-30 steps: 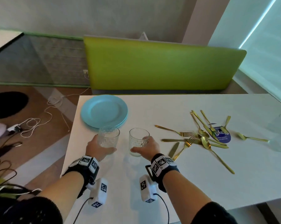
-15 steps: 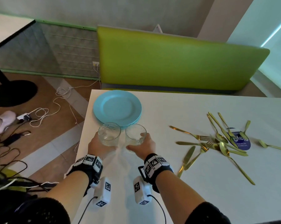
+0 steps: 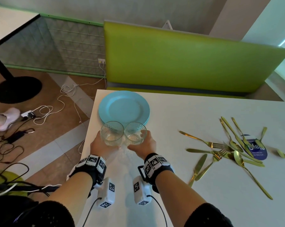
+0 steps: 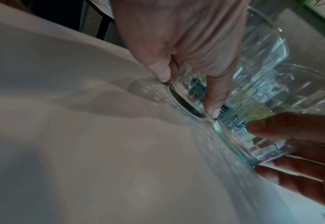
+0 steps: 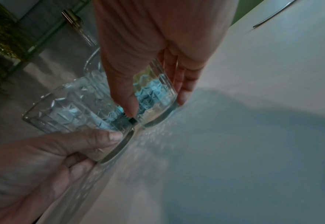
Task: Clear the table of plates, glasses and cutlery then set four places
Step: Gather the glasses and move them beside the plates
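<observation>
My left hand [image 3: 100, 145] grips a clear patterned glass [image 3: 111, 134] around its lower wall. My right hand [image 3: 146, 143] grips a second such glass [image 3: 135, 133]. The two glasses stand side by side and touch, bases at the white table [image 3: 179, 115], just in front of a stack of light-blue plates [image 3: 124, 107]. In the left wrist view my fingers [image 4: 213, 97] wrap the left glass [image 4: 188, 92], and the right glass [image 4: 272, 125] is beside it. In the right wrist view my thumb [image 5: 127, 97] presses the right glass [image 5: 157, 97]. Gold cutlery [image 3: 232, 148] lies scattered at the right.
A green bench back [image 3: 187, 63] runs behind the table. The table's left edge [image 3: 89, 128] is close to my left hand. Cables [image 3: 40, 115] and a black table base [image 3: 17, 89] are on the floor at the left. A blue round sticker [image 3: 258, 150] lies under the cutlery.
The two glasses stood apart one second ago. My hands have brought them together until they touch, and nearer the plate stack. Both hands keep their grip.
</observation>
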The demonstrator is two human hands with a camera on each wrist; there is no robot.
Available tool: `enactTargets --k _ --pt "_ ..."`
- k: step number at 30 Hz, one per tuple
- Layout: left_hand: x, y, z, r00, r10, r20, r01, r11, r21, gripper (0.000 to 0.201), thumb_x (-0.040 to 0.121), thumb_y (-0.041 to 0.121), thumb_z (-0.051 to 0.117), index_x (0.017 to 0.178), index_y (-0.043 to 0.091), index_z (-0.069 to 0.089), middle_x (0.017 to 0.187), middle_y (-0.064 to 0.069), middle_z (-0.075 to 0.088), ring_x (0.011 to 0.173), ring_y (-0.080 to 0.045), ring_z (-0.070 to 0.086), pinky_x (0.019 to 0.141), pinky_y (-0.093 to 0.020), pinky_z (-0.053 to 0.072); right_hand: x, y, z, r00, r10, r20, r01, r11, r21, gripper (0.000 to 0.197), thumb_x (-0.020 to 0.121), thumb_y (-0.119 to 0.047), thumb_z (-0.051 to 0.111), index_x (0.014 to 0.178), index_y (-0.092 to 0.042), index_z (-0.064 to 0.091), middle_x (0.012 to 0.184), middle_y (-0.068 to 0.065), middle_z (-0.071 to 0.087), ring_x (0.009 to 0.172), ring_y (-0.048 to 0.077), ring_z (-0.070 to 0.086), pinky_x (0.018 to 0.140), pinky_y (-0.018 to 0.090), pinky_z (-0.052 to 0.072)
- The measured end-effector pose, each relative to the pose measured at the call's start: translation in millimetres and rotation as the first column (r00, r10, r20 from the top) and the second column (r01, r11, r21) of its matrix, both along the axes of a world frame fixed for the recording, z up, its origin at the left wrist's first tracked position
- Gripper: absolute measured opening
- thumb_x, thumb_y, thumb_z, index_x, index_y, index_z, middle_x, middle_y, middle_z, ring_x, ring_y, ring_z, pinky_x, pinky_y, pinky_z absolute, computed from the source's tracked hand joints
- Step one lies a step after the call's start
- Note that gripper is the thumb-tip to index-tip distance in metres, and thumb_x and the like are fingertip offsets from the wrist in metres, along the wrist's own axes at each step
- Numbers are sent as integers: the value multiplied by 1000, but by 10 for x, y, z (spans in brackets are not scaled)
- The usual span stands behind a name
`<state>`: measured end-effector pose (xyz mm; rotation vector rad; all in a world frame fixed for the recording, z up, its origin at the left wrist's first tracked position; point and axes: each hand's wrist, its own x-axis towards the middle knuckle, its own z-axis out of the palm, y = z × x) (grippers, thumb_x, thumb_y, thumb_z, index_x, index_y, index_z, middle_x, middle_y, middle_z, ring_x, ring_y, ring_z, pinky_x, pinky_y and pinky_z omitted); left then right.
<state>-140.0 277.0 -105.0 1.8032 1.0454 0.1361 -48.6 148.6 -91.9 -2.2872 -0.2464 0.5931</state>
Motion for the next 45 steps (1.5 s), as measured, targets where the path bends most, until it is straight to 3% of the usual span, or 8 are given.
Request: enactTargets --k 3,12,15,20,25,33,41,45 --pt "12 -1 -4 1000 24 3 -24 999 -23 81 43 35 78 119 18 54 120 -7 63 114 -28 59 99 -35 46 22 20 -10 1000 -3 -6 3 1000 3 76 67 -23 80 132 -18 41 127 4 56 116 21 54 90 23 42" --pt "10 -29 19 999 18 51 -19 999 28 78 49 27 83 120 15 53 116 -5 63 114 -27 59 94 -35 47 26 -10 -3 997 -11 -80 14 999 31 83 65 -20 84 135 -20 39 128 5 57 118 21 53 94 24 43" --pt "-46 -31 22 997 -11 75 7 999 52 120 34 40 89 138 12 36 139 -9 47 134 -28 41 109 -42 37 37 -75 61 992 45 -116 -50 998 -41 97 65 -20 84 143 -19 27 135 9 50 125 23 47 99 29 42" --pt "-126 -44 584 995 8 96 -25 984 179 138 39 33 94 148 13 12 154 -12 16 144 -28 9 118 -46 15 192 -305 470 993 76 -94 -89 987 -137 108 68 -20 83 149 -15 13 145 13 38 135 27 38 109 37 38" --pt "89 -258 1253 971 -41 234 -25 962 272 145 28 74 61 148 7 15 151 -13 26 142 -32 15 114 -41 17 434 -668 984 1000 17 -9 -17 994 -111 97 71 -18 81 147 -15 20 142 12 44 130 27 45 104 36 40" --pt "1107 -1300 1533 906 -332 264 266 930 254 40 91 38 56 113 5 61 118 -13 65 114 -30 56 97 -32 40 863 -1967 1479 977 -155 145 172 979 -110 67 76 -32 76 134 -16 45 133 6 54 123 21 51 101 31 42" --pt "2148 -2906 1387 740 -639 209 618 769 160 24 93 36 50 75 22 58 90 0 68 85 -20 62 81 -29 48 1489 -3959 1224 889 -443 113 457 860 -226 53 80 -33 70 126 -11 56 131 8 57 121 24 53 102 33 44" --pt "2730 -3640 1342 702 -685 194 674 728 129 24 94 35 50 79 19 59 84 2 66 78 -18 61 85 -33 52 1834 -4926 993 780 -620 78 620 752 -222 53 81 -30 70 128 -11 54 134 8 55 124 24 51 106 33 40"
